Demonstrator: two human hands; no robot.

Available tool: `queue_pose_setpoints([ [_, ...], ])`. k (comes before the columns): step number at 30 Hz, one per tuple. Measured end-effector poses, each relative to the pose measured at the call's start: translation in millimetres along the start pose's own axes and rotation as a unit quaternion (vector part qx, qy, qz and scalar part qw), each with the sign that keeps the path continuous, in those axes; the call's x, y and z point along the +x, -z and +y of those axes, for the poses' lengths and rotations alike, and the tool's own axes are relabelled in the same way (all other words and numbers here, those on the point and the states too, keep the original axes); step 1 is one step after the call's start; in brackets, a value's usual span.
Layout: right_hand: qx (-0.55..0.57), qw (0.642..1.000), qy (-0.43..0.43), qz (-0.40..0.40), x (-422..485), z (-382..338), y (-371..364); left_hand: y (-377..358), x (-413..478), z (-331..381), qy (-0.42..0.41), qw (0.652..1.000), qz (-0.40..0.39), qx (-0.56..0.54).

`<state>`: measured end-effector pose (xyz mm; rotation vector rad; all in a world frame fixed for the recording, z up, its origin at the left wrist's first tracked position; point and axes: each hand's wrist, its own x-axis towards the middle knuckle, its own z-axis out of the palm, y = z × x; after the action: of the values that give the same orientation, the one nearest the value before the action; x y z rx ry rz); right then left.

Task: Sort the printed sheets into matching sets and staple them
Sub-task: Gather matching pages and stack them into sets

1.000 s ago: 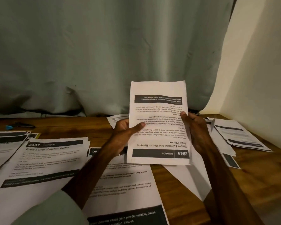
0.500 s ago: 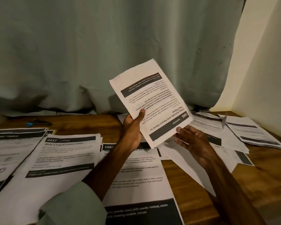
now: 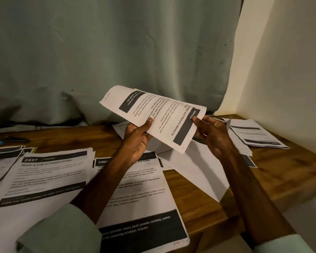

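Held sheet [image 3: 159,117]: printed page, raised over the wooden table [image 3: 274,172], tilted, text turned sideways to the camera.
Readable on held sheet: "BEDROOM" in a dark band; heading fragment "and Return Items to"; body lines too small to read.
Left hand [image 3: 135,141]: clamped on the held sheet's near long edge, thumb on top, fingers under.
Right hand [image 3: 211,132]: pinching the held sheet's dark-band end, thumb on the band.
Coffee stack [image 3: 49,178]: flat on the table, left of the held sheet and nearer the camera. Reads "2437", then "Brew a Cup of Instant Coffee"; rest blurred.
Centre sheet [image 3: 144,203]: on the table below the held sheet, partly under the left forearm. Reads "DRE…", "…and Clasp", "no powder in clasp groove", "powder case (with powder residue), cotton", "cleaning solution, tissues".
Right pile [image 3: 257,136]: loose sheets on the table, right of the held sheet; text unreadable.
Far-left pile [image 3: 0,161]: dark-banded sheets beyond the coffee stack; unreadable.
Blue-tipped object [image 3: 0,142]: on the table, far left of the held sheet; kind unclear.
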<state>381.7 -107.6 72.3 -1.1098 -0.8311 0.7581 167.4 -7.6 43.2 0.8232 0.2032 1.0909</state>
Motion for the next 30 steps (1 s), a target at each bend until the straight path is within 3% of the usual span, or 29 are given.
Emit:
queue_pose_setpoints([
  [6, -0.009, 1.000, 0.004, 0.000, 0, -3, 3, 3, 0, -2, 0.007, 1.000, 0.002, 0.018],
  [10, 0.023, 1.000, -0.006, 0.009, -5, -2, -7, 3, 3, -2, -0.023, 0.999, 0.047, 0.002],
  [15, 0.155, 0.980, -0.097, -0.073, -39, 19, -42, 2, 11, 3, -0.064, 0.993, 0.085, -0.056],
  [22, 0.320, 0.941, -0.095, -0.045, -39, 9, -73, -13, -10, 36, -0.005, 0.999, -0.041, 0.032],
  [26, 0.360, 0.927, -0.104, -0.004, -24, 2, -59, 9, -17, 68, 0.039, 0.961, -0.274, -0.022],
  [27, 0.354, 0.928, -0.116, 0.010, -21, 4, -56, 15, -20, 74, 0.046, 0.951, -0.302, -0.037],
  [30, 0.324, 0.931, -0.166, 0.020, -8, 15, -47, 31, -26, 93, 0.095, 0.944, -0.307, -0.081],
])
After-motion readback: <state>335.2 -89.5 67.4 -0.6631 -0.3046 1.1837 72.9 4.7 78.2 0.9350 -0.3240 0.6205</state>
